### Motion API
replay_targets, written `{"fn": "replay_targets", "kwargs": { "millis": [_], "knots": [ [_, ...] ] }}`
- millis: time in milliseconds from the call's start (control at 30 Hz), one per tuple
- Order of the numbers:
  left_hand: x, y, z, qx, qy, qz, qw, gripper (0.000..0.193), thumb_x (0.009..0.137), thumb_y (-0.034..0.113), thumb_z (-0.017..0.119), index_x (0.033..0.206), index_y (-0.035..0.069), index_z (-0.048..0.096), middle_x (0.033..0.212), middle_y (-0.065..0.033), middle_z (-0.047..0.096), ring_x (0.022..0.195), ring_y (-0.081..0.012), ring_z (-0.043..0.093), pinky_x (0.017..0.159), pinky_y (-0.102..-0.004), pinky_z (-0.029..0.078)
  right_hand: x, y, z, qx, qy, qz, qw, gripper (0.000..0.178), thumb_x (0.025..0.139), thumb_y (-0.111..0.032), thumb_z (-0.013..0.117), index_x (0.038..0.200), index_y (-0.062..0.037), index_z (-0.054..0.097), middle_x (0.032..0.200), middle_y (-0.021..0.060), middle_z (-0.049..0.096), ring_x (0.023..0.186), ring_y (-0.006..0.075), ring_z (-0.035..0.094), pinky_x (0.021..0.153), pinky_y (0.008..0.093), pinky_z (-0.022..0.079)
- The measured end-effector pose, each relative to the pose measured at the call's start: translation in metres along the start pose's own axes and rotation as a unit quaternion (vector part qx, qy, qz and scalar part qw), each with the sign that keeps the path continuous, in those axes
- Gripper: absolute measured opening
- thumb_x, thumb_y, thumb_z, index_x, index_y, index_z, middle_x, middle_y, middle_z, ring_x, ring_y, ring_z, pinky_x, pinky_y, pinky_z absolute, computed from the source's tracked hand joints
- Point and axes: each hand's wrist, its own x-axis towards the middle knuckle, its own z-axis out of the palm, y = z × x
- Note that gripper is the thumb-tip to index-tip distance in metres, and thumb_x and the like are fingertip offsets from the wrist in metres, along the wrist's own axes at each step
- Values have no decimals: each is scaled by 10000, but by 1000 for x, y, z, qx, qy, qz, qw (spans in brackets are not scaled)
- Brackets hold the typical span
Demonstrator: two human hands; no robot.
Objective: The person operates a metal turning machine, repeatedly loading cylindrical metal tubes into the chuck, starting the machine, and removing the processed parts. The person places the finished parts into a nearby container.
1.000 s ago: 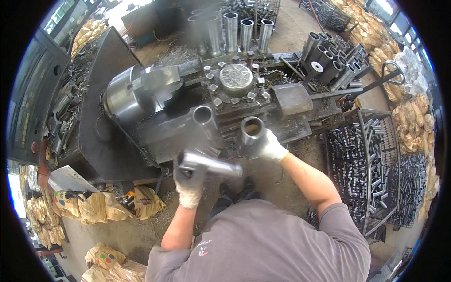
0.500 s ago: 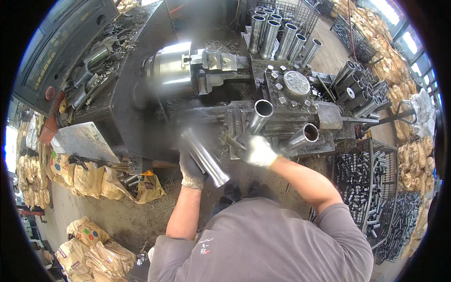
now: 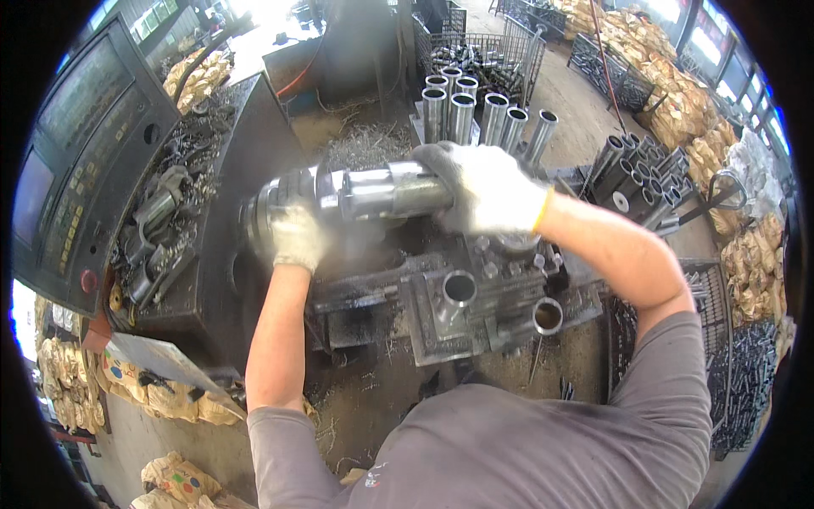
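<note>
My gloved left hand (image 3: 295, 227) lies over the rim of the shiny lathe chuck (image 3: 329, 193), fingers stretched across it; motion blurs them slightly. The chuck's stepped jaws (image 3: 366, 195) stand around a steel tube (image 3: 421, 195). My gloved right hand (image 3: 492, 188) is closed around the tube's outer end, and the glove hides that end. Below my right hand, the tool post (image 3: 517, 246) is partly covered. Two more steel tubes, a left one (image 3: 459, 293) and a right one (image 3: 547, 317), stand open end up on the carriage (image 3: 432, 335) nearer my body.
Several upright tubes (image 3: 462, 114) stand behind the tool post, with more bundled tubes (image 3: 640, 178) to the right. A control panel (image 3: 76, 195) rises at the left beside a chip-covered ledge (image 3: 199, 144). Wire baskets (image 3: 708, 314) of metal parts stand at the right.
Both hands have moved forward to the chuck. The tube my left hand held near my body is gone from there; a tube now sits at the jaws. My view has tilted up.
</note>
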Motion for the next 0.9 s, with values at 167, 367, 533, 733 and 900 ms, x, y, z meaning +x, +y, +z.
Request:
{"fn": "replay_targets", "kwargs": {
  "millis": [167,367,533,733,900],
  "knots": [
    [76,-1,-15,-63,-230,-33,971,951,634,270,910,1512,103,583,1469,-203,657,1379,-386,625,1160,-486,521,43,131,70,-264,-256,6,930,365,784,-143,815,1137,-97,733,1025,184,783,973,360,793,772,479,638],
    [-30,41,-9,-206,143,-27,968,619,852,76,804,1445,53,628,1374,-220,691,1260,-459,660,1164,-541,486,59,155,143,-19,-410,74,909,526,736,-198,813,1222,-18,719,996,237,789,934,390,783,781,478,618],
    [-287,68,29,-643,147,-581,477,243,1018,311,688,903,101,730,871,-41,735,737,-157,638,670,-310,501,67,132,137,79,-358,41,930,787,750,-405,888,1410,-44,655,1067,190,815,874,337,798,794,447,640],
    [-383,1,22,-615,335,-683,206,438,1066,565,540,801,223,607,680,76,580,594,-127,537,600,-308,453,72,123,110,22,-426,133,895,563,751,-365,885,1219,-66,794,1040,162,826,925,274,785,830,381,623],
    [-454,-59,35,-734,204,-623,177,334,1093,419,593,819,227,603,693,90,556,578,-124,493,567,-305,409,73,110,117,201,-337,129,911,677,800,-335,869,1363,-26,655,1071,172,802,926,279,755,810,385,612]
  ]
}}
